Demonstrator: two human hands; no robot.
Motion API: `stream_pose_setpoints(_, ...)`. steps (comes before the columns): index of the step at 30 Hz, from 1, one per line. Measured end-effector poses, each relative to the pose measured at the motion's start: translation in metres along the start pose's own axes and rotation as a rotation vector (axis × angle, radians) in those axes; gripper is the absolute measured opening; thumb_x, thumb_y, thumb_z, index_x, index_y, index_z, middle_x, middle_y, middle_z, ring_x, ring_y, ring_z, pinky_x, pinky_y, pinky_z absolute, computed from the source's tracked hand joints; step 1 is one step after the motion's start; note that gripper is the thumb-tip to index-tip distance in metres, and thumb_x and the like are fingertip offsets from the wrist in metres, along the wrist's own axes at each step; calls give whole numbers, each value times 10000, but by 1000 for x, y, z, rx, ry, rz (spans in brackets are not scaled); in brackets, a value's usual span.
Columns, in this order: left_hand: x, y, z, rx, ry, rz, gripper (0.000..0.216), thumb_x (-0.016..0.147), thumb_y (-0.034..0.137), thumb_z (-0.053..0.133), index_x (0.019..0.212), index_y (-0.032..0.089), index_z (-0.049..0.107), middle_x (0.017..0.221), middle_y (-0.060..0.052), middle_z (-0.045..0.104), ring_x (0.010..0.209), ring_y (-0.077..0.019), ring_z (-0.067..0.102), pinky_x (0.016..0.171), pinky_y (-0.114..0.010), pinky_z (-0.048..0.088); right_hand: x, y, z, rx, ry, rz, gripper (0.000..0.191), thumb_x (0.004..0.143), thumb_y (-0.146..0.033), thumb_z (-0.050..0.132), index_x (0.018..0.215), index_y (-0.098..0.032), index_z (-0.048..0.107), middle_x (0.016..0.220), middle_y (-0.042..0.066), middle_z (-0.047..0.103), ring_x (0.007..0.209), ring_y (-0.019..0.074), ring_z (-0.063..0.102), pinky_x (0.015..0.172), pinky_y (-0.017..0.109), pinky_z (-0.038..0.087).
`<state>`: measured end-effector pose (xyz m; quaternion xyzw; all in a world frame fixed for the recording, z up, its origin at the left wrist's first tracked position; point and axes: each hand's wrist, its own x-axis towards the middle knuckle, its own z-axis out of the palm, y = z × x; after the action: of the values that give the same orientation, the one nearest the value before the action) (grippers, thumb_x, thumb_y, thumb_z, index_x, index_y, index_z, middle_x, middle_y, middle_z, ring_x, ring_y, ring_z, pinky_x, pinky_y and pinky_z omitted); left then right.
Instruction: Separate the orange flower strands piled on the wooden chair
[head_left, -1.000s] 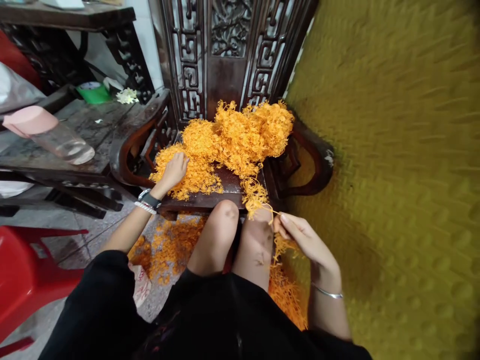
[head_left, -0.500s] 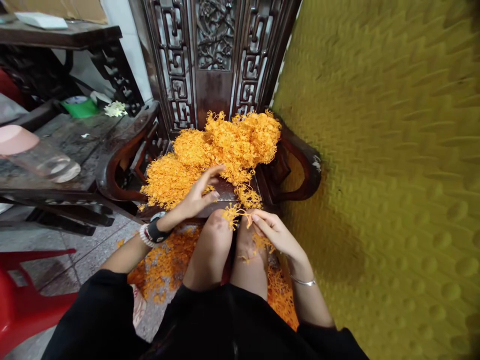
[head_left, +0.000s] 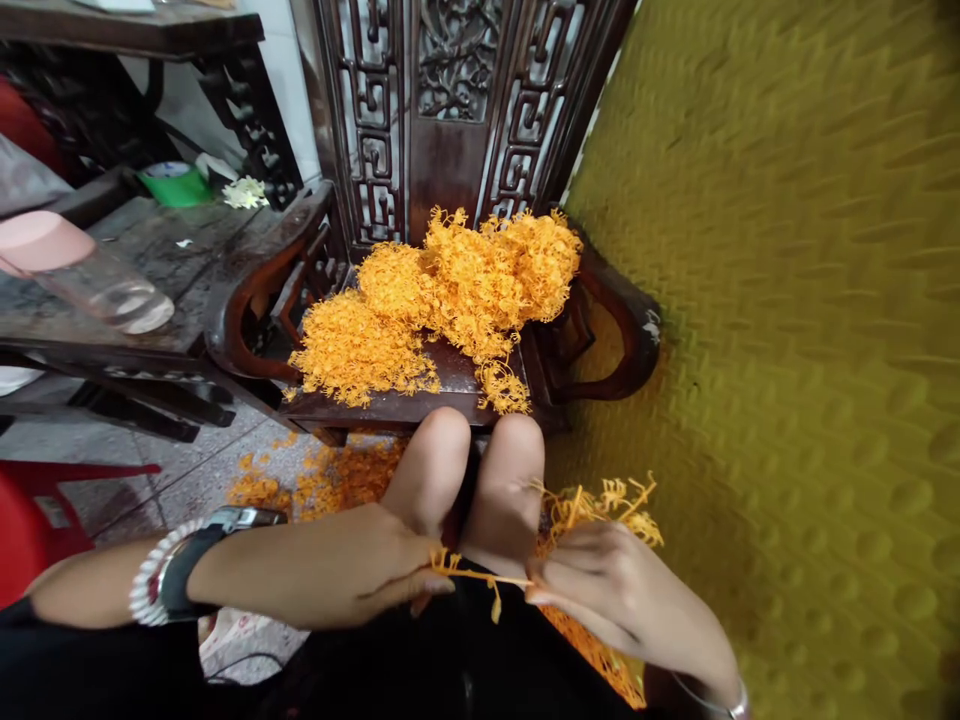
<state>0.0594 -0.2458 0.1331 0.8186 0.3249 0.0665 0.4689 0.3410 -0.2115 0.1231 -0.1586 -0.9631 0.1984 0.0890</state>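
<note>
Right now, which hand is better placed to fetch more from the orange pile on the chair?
Probably the left hand: it pinches only one strand, while the right hand also clutches a tuft.

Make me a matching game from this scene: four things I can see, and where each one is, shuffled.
Things:
1. orange strand
2. orange heap
3. green roll
4. red plastic chair

Places:
A. on the carved chair's seat
B. pinched between the left hand and the right hand
C. at the lower left edge of the view
D. on the dark side table

Pairs: 1-B, 2-A, 3-D, 4-C.
</note>
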Motion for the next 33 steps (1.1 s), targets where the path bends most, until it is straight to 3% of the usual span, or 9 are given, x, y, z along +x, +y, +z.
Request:
stream_pose_setpoints(11,-19,16,-3,-76,-2,-78,338,982,385,321,922,191,591,751,-8,636,608,-106,561,584,-225,390,-3,-16,-6,-94,10,-27,348,990,-283,363,735,-164,567,553,-3,518,496,109,399,511,274,285)
stream_pose_setpoints(16,-24,19,-6,-89,-24,-103,337,974,390,338,854,190,581,703,2,608,583,-105,536,558,-221,371,-4,-20,-9,-89,5,-25,350,990,-274,362,734,-164,573,543,-6,508,500,114,395,512,279,286)
stream_pose_setpoints(33,-32,19,-13,210,-98,-52,355,979,388,301,839,194,564,727,-21,622,619,-136,547,592,-243,373,-15,-26,-14,-79,30,-44,351,984,-277,379,684,-181,534,536,-10,504,489,110,411,495,265,311)
